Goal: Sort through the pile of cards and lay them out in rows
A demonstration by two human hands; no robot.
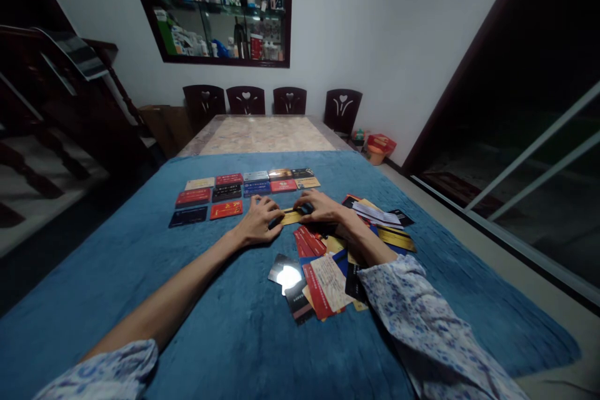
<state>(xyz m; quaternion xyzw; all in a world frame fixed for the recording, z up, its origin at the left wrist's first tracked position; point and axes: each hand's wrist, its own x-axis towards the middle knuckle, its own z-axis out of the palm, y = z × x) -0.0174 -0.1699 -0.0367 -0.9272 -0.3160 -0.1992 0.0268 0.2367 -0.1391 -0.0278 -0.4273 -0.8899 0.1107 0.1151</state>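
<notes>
A yellow card (291, 217) with a dark stripe lies between my two hands, low over the blue cloth. My left hand (259, 220) has its fingers bent and its thumb at the card's left end. Curled over the right end of the same card is my right hand (320, 207), which hides that end. Rows of cards, among them a red and orange card (226, 209) and a dark blue card (188, 217), are laid out left of and beyond my hands. Under and around my right forearm spreads a loose heap of cards, with a red and white card (328, 284) on top.
A blue cloth (210, 325) covers the near part of the long table, whose patterned top (272, 134) shows at the far end. Dark chairs (246, 100) stand behind it. A glossy card (285, 275) reflects light at the heap's left edge.
</notes>
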